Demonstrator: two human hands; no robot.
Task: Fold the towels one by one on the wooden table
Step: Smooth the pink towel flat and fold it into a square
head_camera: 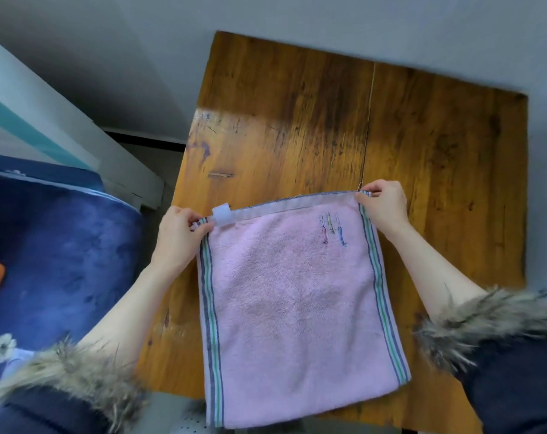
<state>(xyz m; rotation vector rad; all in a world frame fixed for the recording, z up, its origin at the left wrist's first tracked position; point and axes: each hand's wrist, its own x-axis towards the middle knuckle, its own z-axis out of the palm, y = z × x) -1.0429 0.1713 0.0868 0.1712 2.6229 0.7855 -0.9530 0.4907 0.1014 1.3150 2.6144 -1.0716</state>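
Pink towel [292, 311], both hands pinching far corners, wooden table [297, 120]

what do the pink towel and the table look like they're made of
Pink towel with striped side bands: looks like cotton terry, judging by its fuzzy, matte looped pile; the fibre itself can't be confirmed. Brown wooden table: wood planks, with visible grain, dark stains and a seam; a glossy sheen suggests varnish.
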